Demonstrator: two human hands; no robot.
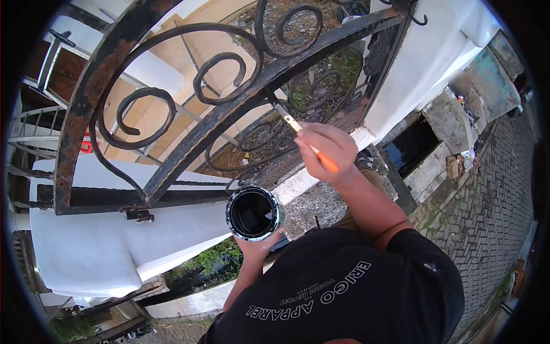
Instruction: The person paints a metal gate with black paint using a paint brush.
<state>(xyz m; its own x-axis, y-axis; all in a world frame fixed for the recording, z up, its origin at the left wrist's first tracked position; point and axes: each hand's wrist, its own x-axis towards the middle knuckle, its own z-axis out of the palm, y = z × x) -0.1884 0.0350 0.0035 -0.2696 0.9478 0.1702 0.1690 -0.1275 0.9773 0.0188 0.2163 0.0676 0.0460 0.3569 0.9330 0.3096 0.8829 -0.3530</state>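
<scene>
My right hand (328, 150) is closed around a paintbrush (292, 121) with an orange-tipped handle. The brush's dark bristles meet the underside of the slanted bar on a black wrought-iron gate (229, 117) with scrolls. Low in front of my body, my left hand (256, 245) grips an open paint can (252, 213) from below and the side. Dark, glossy paint shows inside it, and its rim is smeared with paint. Brown rust covers parts of the gate's curved outer frame at the left, while the middle bar looks black.
White wall sections (86, 246) flank the gate on the left, with a white pillar (421, 63) at the right. Behind the bars lies a tan tiled floor (166, 63). An open drain (411, 146) with dark water and a paved road (481, 189) are to my right.
</scene>
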